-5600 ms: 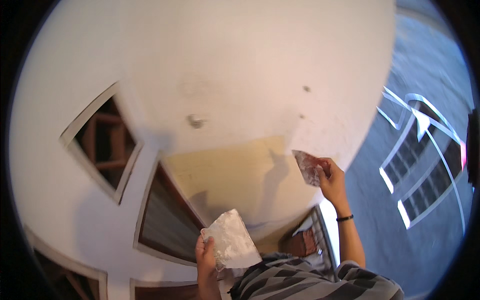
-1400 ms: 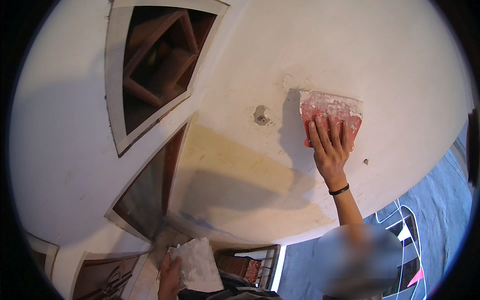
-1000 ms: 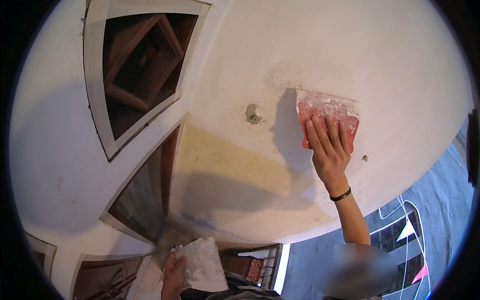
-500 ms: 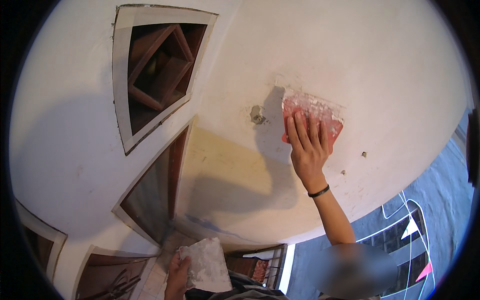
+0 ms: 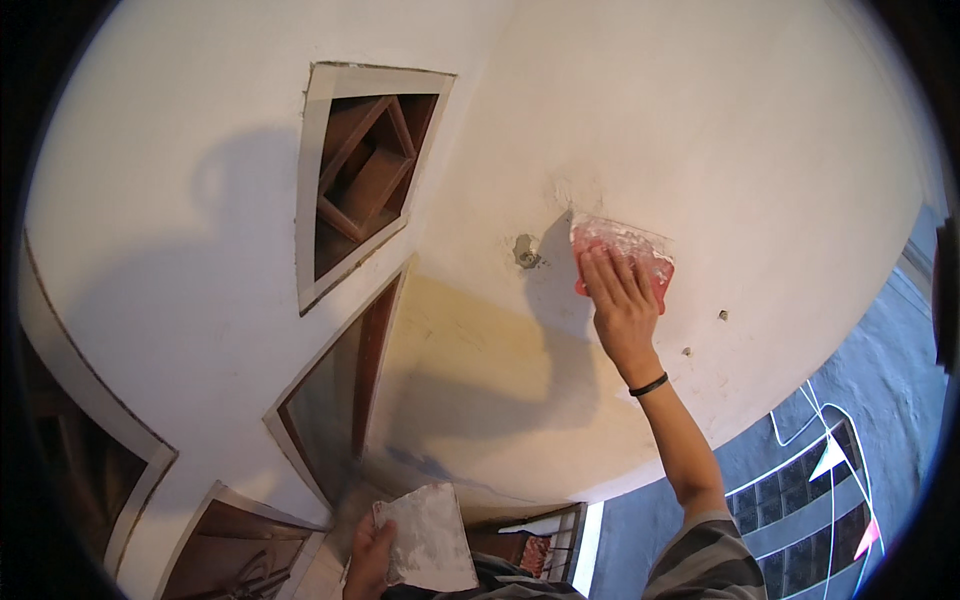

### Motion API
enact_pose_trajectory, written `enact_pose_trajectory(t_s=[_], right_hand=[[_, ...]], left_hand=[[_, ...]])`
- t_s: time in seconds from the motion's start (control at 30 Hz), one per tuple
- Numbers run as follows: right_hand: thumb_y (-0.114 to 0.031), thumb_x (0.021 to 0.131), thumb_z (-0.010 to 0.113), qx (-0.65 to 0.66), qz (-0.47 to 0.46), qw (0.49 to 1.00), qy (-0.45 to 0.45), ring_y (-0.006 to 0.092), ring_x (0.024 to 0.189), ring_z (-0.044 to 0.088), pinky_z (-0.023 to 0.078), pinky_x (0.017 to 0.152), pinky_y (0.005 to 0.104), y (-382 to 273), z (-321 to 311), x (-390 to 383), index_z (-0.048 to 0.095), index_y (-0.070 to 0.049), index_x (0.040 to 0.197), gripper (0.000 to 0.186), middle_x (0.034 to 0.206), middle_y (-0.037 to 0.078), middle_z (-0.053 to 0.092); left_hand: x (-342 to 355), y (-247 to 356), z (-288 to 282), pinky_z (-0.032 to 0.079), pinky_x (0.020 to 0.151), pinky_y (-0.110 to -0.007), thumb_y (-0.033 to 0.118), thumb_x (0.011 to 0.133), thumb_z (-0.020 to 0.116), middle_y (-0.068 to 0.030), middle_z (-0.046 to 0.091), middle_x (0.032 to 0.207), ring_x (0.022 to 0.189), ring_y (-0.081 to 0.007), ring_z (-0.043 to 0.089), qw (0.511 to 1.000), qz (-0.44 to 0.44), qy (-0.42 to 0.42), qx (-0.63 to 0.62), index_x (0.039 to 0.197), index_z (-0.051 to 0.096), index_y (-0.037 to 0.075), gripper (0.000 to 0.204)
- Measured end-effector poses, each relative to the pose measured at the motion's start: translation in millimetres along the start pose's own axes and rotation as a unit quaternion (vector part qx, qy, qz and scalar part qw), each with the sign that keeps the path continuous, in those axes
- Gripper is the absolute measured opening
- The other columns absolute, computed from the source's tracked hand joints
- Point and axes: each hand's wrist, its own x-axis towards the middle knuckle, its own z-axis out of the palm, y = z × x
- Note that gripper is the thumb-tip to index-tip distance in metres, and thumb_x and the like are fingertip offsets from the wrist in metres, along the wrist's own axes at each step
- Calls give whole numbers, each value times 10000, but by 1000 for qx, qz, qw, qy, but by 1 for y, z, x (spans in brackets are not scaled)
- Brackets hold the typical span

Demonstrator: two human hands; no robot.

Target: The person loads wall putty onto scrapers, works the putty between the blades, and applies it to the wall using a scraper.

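My right hand lies flat on a red, roughly trapezoid scraper crusted with whitish residue toward its wider upper edge, the fingers fairly straight and close together on its face and pressing it to the cream-white painted wall; my thumb is hidden there, so I cannot tell how it sits. The scraper is just right of a rough grey-filled hole and above two small dark holes, with its shadow falling to the left. My left hand, low down, grips the left edge of a pale, four-sided flat plate smeared white and grey, thumb over its face and the other fingers mostly out of sight. On the adjoining wall to my left, a window opening with a broad whitish border holds an angled brown wooden frame with dark gaps inside. A faded yellow patch spreads below the scraper, crossed by the shadow of my arm. I wear a thin black wristband and a grey-and-black striped sleeve; at lower right, white and pink triangular pennants hang on white string
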Motion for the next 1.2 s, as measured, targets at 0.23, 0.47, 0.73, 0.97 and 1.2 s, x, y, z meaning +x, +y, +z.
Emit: enact_pose_trajectory(t_s=[0.23,0.47,0.73,0.97,1.2], right_hand=[[-125,913,602,-4,26,999,-41,323,1290,585,447,1074,506,-27,17,16,589,-42,1396,491,1384,133,630],[-68,888,598,15,42,999,5,336,1299,580,439,1091,520,-28,7,22,593,-51,1402,514,1401,121,623],[-93,901,580,44,1,998,-53,334,1318,575,426,1114,510,-46,35,5,583,-72,1426,525,1421,108,621],[-118,903,610,3,35,998,47,337,1357,531,420,1123,537,-29,22,44,570,-49,1430,533,1450,120,585],[-119,880,626,-24,6,1000,-13,351,1368,519,419,1120,551,-33,51,18,569,-27,1422,553,1444,124,590]], left_hand=[[-6,0,-6,548,930,-343,44,1018,543,-121,688,1199,1040,-201,687,1000,-21,10,-7,1350,538,-25,339],[-13,0,-15,554,918,-351,48,1007,544,-122,698,1176,1008,-205,697,1000,2,24,17,1335,549,-26,336],[-11,-7,-19,560,911,-343,38,1006,553,-124,693,1196,1029,-204,694,1000,-14,18,4,1359,541,-29,359],[-13,-7,-24,552,918,-339,44,1005,578,-115,694,1203,1030,-198,694,998,4,18,63,1341,560,-33,346],[-21,3,-6,542,935,-335,67,1010,574,-107,703,1196,1017,-198,696,1000,6,-5,-11,1333,568,-27,336]])
